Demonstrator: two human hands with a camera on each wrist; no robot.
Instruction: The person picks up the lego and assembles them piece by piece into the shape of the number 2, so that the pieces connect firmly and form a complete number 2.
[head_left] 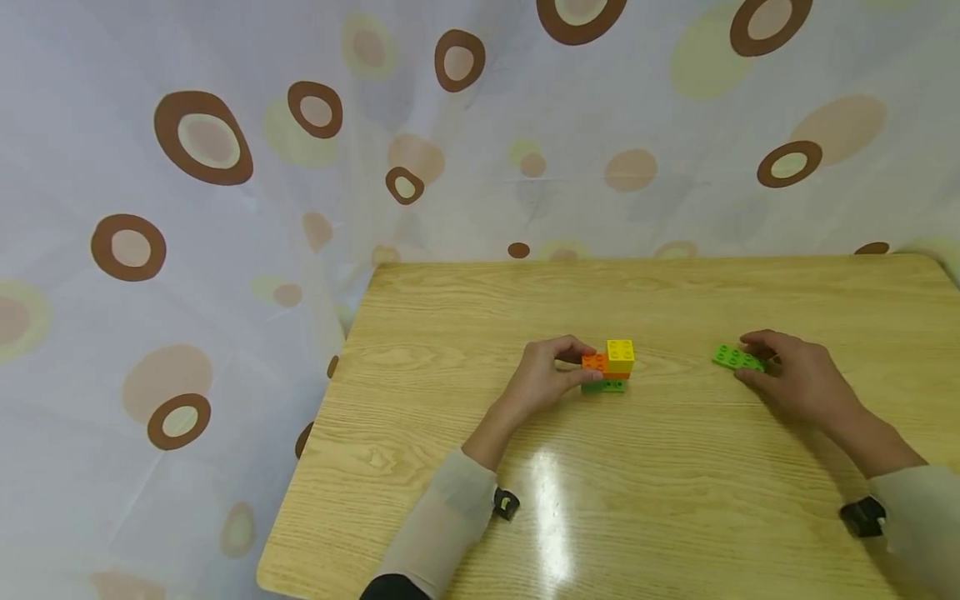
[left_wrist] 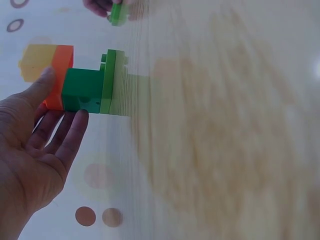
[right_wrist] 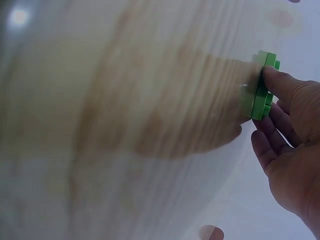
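Near the middle of the table, my left hand grips a small stack of toy building bricks, thumb on one side and fingers on the other. A yellow brick sits at one end on top of an orange brick. Beneath that come a dark green brick and a thin light green brick standing on the table. Off to the right, my right hand pinches a flat light green brick with studs facing up. In the right wrist view, its underside appears to touch the table.
The wooden table reaches back to a white curtain with brown and cream spots. More of that curtain hangs past the table's left edge. Bare tabletop lies between the two hands.
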